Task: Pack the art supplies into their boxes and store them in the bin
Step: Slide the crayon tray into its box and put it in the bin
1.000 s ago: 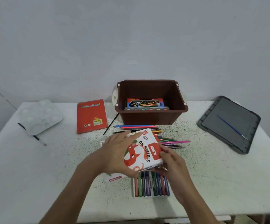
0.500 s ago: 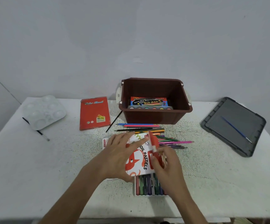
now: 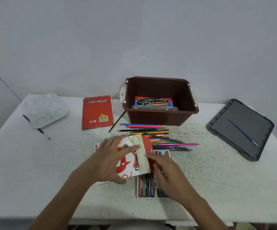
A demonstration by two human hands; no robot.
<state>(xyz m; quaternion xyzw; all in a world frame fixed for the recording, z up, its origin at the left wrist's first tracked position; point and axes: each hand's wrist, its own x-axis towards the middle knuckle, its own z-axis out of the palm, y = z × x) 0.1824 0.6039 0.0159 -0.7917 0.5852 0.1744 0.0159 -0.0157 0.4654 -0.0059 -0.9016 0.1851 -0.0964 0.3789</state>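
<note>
- With the person at 6 o'clock on the table (image 3: 51, 171), the pastel box (image 3: 128, 163) is at the centre, lifted and tilted above the surface.
- The left hand (image 3: 108, 161) grasps the pastel box, its fingers spread over the printed face and its thumb hooked under the near edge.
- The box's flap (image 3: 141, 153) stands open, showing its pale inner side.
- The right hand (image 3: 169, 173) meets the box at 3 o'clock, its fingertips against the flap; I cannot tell whether they pinch it.
- The markers (image 3: 147, 186) lie in their tray just toward 6 o'clock from the box, partly under the right hand.
- Loose pencils (image 3: 151, 135) are spread between the box and the bin.
- The bin (image 3: 161, 117) sits at 12 o'clock with a paint box (image 3: 153, 102) inside.
- A red box (image 3: 97, 112) lies at 11 o'clock and a palette (image 3: 45, 108) at 10 o'clock.
- A grey lid (image 3: 250, 123) at 2 o'clock carries a blue brush (image 3: 243, 132).
</note>
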